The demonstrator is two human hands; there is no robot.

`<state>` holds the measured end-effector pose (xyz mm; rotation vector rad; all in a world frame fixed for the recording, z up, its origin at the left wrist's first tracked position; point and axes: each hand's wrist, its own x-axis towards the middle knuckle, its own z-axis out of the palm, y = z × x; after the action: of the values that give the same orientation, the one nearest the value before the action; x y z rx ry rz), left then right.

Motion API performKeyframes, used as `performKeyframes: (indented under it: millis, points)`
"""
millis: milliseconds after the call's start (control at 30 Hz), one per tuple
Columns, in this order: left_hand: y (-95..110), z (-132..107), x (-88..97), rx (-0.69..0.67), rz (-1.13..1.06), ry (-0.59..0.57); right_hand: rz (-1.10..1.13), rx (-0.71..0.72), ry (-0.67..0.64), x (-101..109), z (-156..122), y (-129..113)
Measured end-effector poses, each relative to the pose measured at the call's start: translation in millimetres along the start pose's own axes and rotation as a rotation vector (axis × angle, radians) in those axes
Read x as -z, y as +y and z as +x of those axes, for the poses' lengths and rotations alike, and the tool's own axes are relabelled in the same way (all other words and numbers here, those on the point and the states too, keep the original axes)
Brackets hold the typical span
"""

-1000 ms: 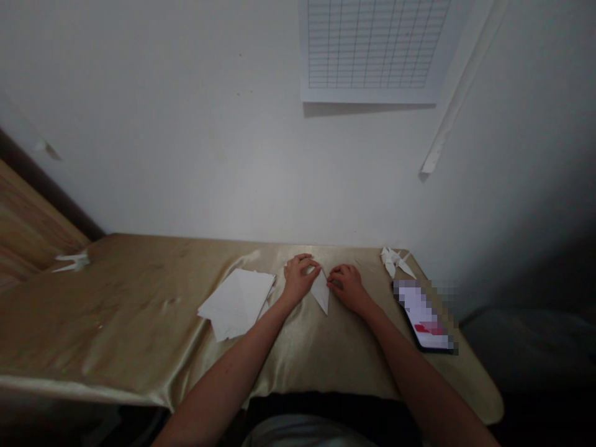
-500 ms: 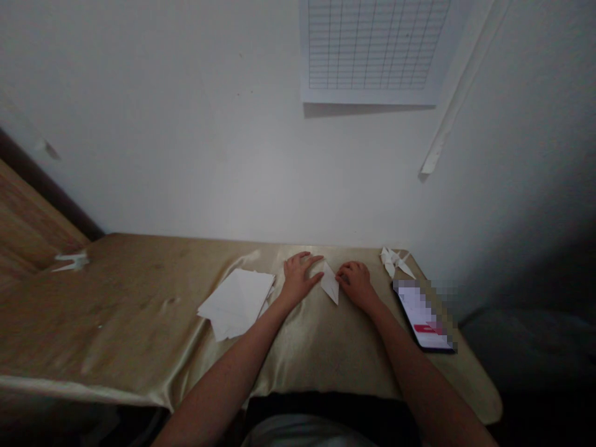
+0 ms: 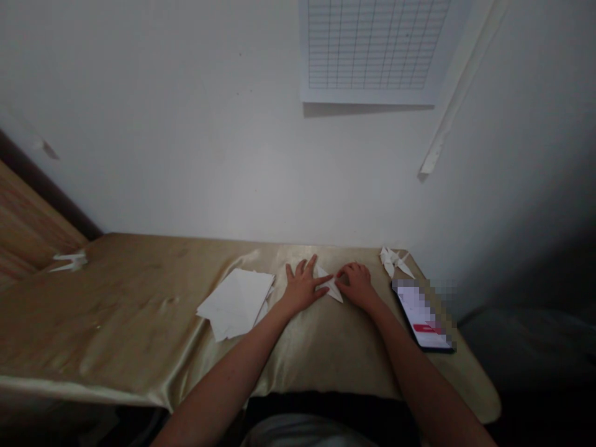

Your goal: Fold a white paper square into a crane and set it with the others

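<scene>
Spread wider than before, the left hand (image 3: 302, 288) now reaches partly over the folded paper (image 3: 334, 293) on the desk (image 3: 125, 310). At that paper's right edge the right hand (image 3: 357, 287) is curled; whether it grips, I cannot tell. Left of the folded paper, past the left hand, lies a paper stack (image 3: 237, 299); right of it, past the right hand, a phone (image 3: 431, 339) and white folded figures (image 3: 388, 262).

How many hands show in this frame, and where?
2: the left hand, partly over the folded white paper; the right hand, at that paper's right edge, on the smartphone's side.
</scene>
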<state>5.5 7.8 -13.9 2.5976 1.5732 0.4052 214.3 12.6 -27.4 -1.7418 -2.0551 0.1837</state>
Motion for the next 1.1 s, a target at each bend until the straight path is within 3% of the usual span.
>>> performKeyframes:
  millis: [133,400,1100]
  points:
    - [3.5,0.1,-4.2,0.020,-0.043,0.044,0.012,0.021,-0.024,0.2,-1.3,1.5]
    - [4.9,0.7,1.8,0.027,-0.110,-0.057,0.010,0.033,-0.051,1.4,-2.7,4.2]
    - [-0.6,0.7,0.4,0.024,-0.071,-0.078,0.055,0.024,-0.092,0.3,-0.6,7.5]
